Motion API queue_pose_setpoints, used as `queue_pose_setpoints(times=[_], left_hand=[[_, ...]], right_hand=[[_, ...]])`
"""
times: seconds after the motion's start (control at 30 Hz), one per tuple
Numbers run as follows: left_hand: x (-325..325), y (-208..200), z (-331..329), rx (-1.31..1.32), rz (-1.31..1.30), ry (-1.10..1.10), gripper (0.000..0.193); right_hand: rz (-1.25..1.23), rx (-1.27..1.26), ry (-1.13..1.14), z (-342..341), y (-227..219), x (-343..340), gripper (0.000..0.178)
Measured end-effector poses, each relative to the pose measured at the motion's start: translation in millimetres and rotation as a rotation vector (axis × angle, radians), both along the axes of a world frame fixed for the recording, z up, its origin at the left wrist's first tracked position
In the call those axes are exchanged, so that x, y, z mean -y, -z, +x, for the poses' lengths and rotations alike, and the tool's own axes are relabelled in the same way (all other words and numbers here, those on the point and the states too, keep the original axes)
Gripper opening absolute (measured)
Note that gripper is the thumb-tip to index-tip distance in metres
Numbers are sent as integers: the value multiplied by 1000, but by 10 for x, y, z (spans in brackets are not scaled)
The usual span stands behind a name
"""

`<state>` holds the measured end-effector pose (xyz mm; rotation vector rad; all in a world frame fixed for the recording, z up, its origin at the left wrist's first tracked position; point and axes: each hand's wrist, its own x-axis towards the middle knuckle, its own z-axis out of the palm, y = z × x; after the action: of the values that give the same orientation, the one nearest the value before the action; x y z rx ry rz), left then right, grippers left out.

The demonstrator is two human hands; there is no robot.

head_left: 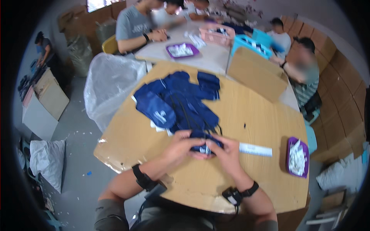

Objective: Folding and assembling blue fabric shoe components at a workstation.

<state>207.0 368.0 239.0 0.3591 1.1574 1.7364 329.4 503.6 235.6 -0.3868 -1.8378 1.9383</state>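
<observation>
My left hand (pixel 180 147) and my right hand (pixel 228 153) are closed on the two sides of a small folded navy fabric piece (pixel 206 148) with white print, above the near part of the table. Both thumbs press on its upper face; the fingers underneath are partly hidden. Just beyond my hands lies a loose pile of navy fabric items (pixel 181 92), with dark cords running over it. On its left a rounded navy piece (pixel 156 111) bears a white print, and white slips stick out from under it.
A white ruler-like strip (pixel 256 149) lies right of my hands, near a purple tray (pixel 288 158) of white slips. An opened cardboard box (pixel 256 73) stands at the far right. Left of the table (pixel 246 184) is a clear plastic bag (pixel 108 84). Several people sit beyond.
</observation>
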Motion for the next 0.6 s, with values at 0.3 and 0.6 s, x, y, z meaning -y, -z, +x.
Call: queue_pose_setpoints(times=[0.3, 0.6], left_hand=[[-68, -64, -198, -83, 35, 6, 14], [-19, -16, -166, -105, 59, -41, 8]], right_hand=[[555, -226, 155, -179, 28, -64, 22], [416, -280, 125, -192, 172, -29, 27]])
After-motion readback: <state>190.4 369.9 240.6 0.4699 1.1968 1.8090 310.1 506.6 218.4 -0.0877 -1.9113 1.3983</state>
